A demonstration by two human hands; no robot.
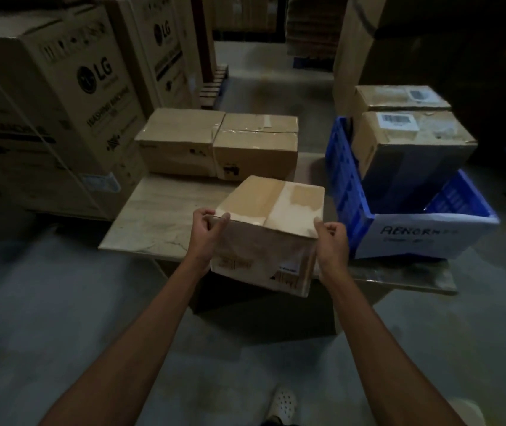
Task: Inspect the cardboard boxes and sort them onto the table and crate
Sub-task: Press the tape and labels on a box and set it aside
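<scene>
I hold a taped cardboard box (268,229) over the near edge of the low table (159,210). My left hand (207,233) grips its upper left corner and my right hand (331,241) grips its right edge. Two more cardboard boxes (181,139) (256,146) sit side by side at the table's far end. To the right stands a blue crate (348,192) with a white label reading "ABNORM...". It holds one labelled cardboard box (411,142), and another box (399,98) sits just behind that one.
Tall LG appliance cartons (48,112) are stacked at the left, close to the table. More large cartons (356,47) rise behind the crate. Bare concrete floor (45,302) lies around me, with an aisle running away past a pallet (214,87).
</scene>
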